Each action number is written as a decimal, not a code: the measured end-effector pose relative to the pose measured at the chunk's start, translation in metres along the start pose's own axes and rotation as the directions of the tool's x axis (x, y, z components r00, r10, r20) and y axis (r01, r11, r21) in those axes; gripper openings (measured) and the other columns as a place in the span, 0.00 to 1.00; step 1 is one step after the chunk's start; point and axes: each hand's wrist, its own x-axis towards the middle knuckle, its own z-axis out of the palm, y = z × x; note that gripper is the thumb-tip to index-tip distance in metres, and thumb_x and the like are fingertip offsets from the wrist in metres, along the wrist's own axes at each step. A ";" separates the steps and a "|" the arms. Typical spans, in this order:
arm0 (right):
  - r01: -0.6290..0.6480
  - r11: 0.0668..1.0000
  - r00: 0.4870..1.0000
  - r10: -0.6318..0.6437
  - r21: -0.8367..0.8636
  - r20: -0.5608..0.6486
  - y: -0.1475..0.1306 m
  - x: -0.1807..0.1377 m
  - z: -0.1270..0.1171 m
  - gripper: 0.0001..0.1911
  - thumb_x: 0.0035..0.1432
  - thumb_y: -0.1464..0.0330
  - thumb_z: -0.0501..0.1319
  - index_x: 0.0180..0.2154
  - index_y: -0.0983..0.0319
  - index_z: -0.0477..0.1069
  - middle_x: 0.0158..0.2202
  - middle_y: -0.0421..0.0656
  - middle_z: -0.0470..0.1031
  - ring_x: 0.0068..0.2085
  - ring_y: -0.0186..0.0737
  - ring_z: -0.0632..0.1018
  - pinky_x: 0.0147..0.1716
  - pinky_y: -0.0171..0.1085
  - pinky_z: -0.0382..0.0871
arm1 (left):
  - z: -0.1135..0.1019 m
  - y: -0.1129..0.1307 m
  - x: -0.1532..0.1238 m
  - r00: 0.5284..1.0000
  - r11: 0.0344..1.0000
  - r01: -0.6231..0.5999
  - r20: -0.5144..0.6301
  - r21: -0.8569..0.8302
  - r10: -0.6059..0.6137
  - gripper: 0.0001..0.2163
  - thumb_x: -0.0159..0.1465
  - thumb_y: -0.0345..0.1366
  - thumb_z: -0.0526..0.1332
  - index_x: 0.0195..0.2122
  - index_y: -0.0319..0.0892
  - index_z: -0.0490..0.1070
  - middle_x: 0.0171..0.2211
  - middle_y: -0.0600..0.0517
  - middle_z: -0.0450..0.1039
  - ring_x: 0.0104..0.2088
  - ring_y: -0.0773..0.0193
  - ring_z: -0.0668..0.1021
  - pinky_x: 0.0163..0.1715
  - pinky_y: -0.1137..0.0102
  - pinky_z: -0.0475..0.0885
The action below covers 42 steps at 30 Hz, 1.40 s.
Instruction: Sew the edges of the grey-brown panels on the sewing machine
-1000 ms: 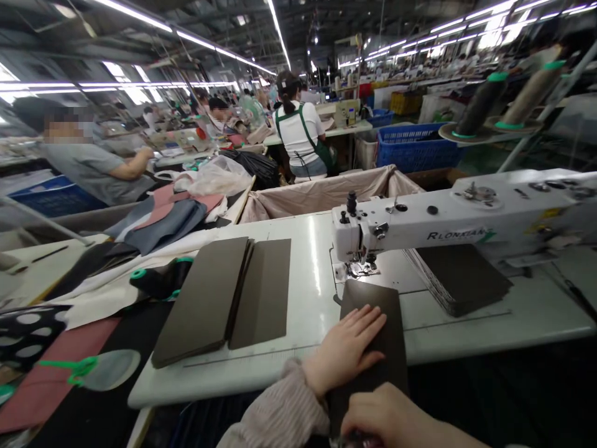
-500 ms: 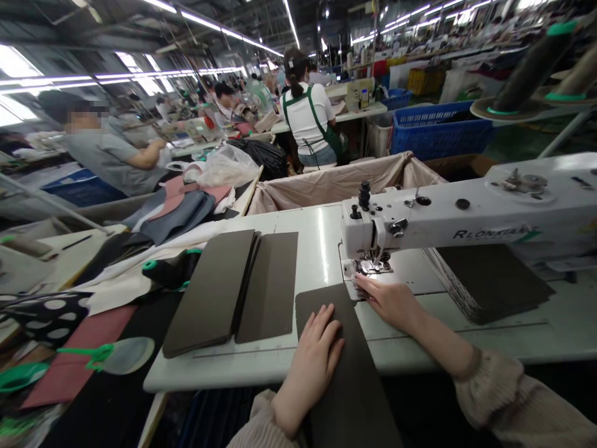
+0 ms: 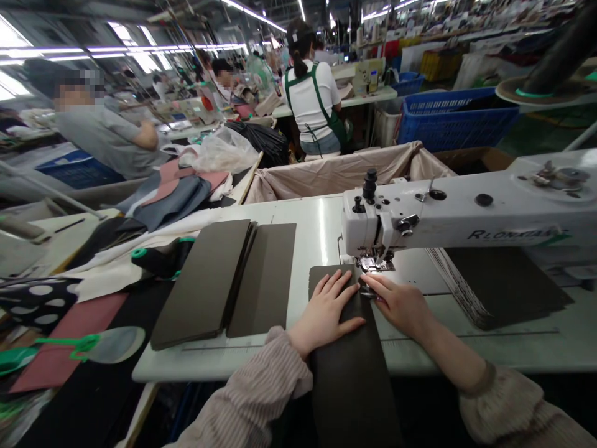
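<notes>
My left hand [image 3: 329, 308] lies flat with spread fingers on a dark grey-brown fabric panel [image 3: 349, 373]. That panel runs from just in front of the presser foot down over the table's front edge. My right hand [image 3: 403, 305] is closed around what look like small metal thread snips [image 3: 370, 292], mostly hidden by the fingers. Its fingertips are at the panel's right edge, near the presser foot [image 3: 375, 264] of the white sewing machine [image 3: 457, 214]. Left of the panel, a stack of matching pieces [image 3: 205, 280] lies beside another flat piece [image 3: 263, 280].
More dark pieces [image 3: 508, 280] are stacked under the machine arm. A black thread cone [image 3: 156, 258], fabric scraps [image 3: 172, 199] and a clear oval object with a green strap [image 3: 116, 344] lie at left. Behind are a cloth-lined bin [image 3: 345, 171], a blue crate [image 3: 459, 118] and co-workers [image 3: 311, 93].
My left hand has slid forward and right on the panel, whose far end now lies nearer the presser foot. My right hand has drawn slightly back; the metal snips now show in it.
</notes>
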 end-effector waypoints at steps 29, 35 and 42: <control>-0.004 1.000 0.999 0.005 -0.014 0.047 0.000 0.003 -0.001 0.28 0.63 0.70 0.52 0.64 0.55 0.59 0.63 0.42 0.65 0.49 0.44 0.77 0.41 0.42 0.74 | 0.000 -0.001 0.004 1.000 1.000 0.013 0.003 0.004 -0.013 0.32 0.63 0.53 0.61 0.65 0.47 0.58 0.70 0.47 0.48 0.69 0.49 0.51 0.68 0.50 0.42; -0.005 1.000 0.999 0.005 -0.001 0.040 0.001 0.002 -0.001 0.26 0.63 0.71 0.53 0.62 0.54 0.62 0.63 0.41 0.65 0.51 0.44 0.76 0.43 0.41 0.73 | -0.002 -0.001 0.004 1.000 1.000 0.006 -0.016 -0.006 -0.006 0.29 0.63 0.52 0.62 0.63 0.47 0.61 0.68 0.48 0.52 0.69 0.51 0.53 0.68 0.51 0.43; -0.002 1.000 0.999 0.002 0.001 0.033 0.002 0.002 0.000 0.27 0.64 0.71 0.54 0.63 0.54 0.60 0.63 0.41 0.65 0.50 0.44 0.77 0.44 0.42 0.73 | -0.002 -0.004 0.003 1.000 1.000 -0.003 -0.018 0.003 0.003 0.26 0.66 0.50 0.60 0.63 0.48 0.61 0.67 0.49 0.54 0.68 0.53 0.54 0.68 0.52 0.44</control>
